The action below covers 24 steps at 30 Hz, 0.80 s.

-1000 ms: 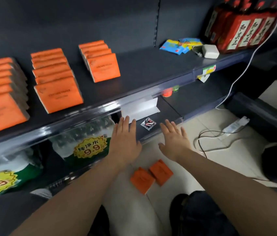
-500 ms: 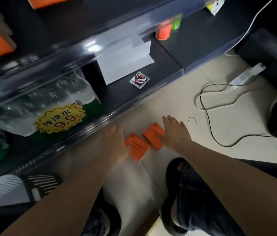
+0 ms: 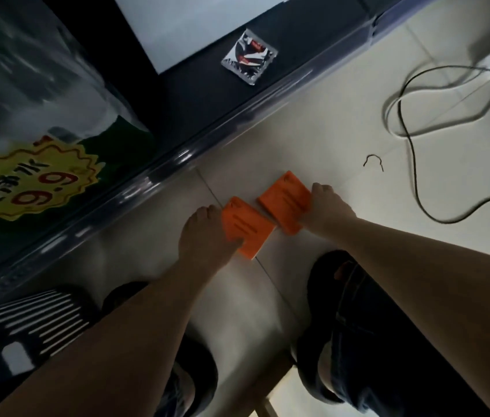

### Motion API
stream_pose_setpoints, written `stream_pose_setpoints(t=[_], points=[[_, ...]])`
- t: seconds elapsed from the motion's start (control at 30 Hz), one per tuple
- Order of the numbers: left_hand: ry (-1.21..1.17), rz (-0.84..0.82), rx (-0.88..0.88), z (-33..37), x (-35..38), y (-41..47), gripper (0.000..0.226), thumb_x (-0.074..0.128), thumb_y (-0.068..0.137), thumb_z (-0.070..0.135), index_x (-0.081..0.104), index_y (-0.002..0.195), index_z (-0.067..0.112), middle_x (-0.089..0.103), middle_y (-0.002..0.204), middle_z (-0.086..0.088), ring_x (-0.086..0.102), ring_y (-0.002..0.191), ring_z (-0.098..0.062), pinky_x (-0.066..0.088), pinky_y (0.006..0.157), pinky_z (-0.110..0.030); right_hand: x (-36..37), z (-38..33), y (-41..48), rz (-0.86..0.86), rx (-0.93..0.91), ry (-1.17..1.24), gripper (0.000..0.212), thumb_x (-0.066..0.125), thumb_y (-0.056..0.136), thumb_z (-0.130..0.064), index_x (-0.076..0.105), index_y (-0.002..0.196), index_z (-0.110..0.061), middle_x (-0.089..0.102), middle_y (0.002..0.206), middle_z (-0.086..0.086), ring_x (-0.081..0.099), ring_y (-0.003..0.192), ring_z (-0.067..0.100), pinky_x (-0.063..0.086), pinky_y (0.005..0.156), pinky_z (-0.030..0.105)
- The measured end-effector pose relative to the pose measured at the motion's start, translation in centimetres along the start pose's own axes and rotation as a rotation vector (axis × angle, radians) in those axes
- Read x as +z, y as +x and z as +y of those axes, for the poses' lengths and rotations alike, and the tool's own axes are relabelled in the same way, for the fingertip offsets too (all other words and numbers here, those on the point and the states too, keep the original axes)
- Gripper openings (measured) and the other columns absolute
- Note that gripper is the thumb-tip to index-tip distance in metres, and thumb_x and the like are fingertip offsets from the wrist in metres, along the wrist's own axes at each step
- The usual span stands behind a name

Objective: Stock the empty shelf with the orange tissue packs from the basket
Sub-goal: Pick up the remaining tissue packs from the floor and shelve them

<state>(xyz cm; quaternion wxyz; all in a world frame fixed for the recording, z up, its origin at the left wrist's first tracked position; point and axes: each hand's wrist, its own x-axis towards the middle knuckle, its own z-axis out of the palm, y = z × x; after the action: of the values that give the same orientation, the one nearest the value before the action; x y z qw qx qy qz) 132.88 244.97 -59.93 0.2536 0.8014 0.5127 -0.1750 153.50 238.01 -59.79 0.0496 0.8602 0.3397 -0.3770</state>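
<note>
- Head view: the left orange tissue pack (image 3: 248,228) and the right orange tissue pack (image 3: 285,203) are seen lying side by side on the floor (image 3: 327,130).
- The left pack's outer edge is gripped by the left hand (image 3: 204,236), fingers curled; the right pack's is gripped likewise by the right hand (image 3: 329,207).
- Pick-up is judged to be in hand.
- Next, both packs must be lifted to the shelf, which is out of view.
</note>
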Motion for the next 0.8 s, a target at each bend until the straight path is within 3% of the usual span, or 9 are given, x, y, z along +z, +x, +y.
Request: stream_pose_setpoints(t=[0.17, 0.37, 0.53, 0.7, 0.8], points=[[-0.011, -0.073, -0.035, 0.3, 1.6, 1.4, 0.089, 0.072, 0.073, 0.057, 0.037, 0.137, 0.006, 0.047, 0.132, -0.013, 0.048, 0.12, -0.028, 0.039, 0.1, -0.036, 1.2, 0.4, 1.6, -0.041, 0.008, -0.045, 0.063, 0.067, 0.075, -0.039, 0.04, 0.124, -0.011, 0.048, 0.124, 0.011, 0.051, 0.115, 0.033, 0.039, 0.092, 0.042], [-0.071, -0.146, -0.076, -0.6, 3.3, 1.8, 0.085, 0.073, 0.074, 0.055, 0.04, 0.134, 0.005, 0.048, 0.128, -0.014, 0.052, 0.115, -0.027, 0.046, 0.094, -0.036, 2.5, 0.8, 2.6, -0.06, 0.04, 0.0, 0.067, 0.072, 0.074, -0.032, 0.039, 0.127, -0.008, 0.047, 0.124, 0.013, 0.052, 0.115, 0.034, 0.042, 0.092, 0.042], [-0.063, -0.133, -0.081, -0.9, 3.7, 2.2, 0.079, 0.074, 0.074, 0.052, 0.044, 0.129, 0.003, 0.05, 0.126, -0.014, 0.05, 0.115, -0.027, 0.043, 0.095, -0.034, 2.7, 0.4, 3.0, -0.04, 0.058, -0.008, 0.069, 0.076, 0.073, -0.031, 0.04, 0.126, -0.005, 0.042, 0.125, 0.015, 0.051, 0.113, 0.035, 0.043, 0.09, 0.043], [-0.029, -0.212, -0.096, -1.1, 3.6, 2.6, 0.058, 0.068, 0.082, 0.045, 0.052, 0.12, 0.004, 0.057, 0.121, -0.014, 0.05, 0.115, -0.026, 0.042, 0.093, -0.033, 2.4, 0.4, 2.9, -0.039, 0.046, -0.006, 0.057, 0.071, 0.078, -0.029, 0.045, 0.122, -0.003, 0.043, 0.124, 0.016, 0.048, 0.115, 0.034, 0.043, 0.089, 0.041], [-0.118, -0.273, -0.137, -1.2, 3.1, 2.3, 0.05, 0.07, 0.083, 0.039, 0.057, 0.112, 0.0, 0.061, 0.115, -0.018, 0.056, 0.11, -0.031, 0.045, 0.087, -0.035, 1.8, 0.5, 2.6, -0.054, 0.049, 0.021, 0.038, 0.067, 0.081, -0.029, 0.051, 0.108, -0.007, 0.05, 0.113, 0.013, 0.054, 0.102, 0.032, 0.042, 0.075, 0.034]])
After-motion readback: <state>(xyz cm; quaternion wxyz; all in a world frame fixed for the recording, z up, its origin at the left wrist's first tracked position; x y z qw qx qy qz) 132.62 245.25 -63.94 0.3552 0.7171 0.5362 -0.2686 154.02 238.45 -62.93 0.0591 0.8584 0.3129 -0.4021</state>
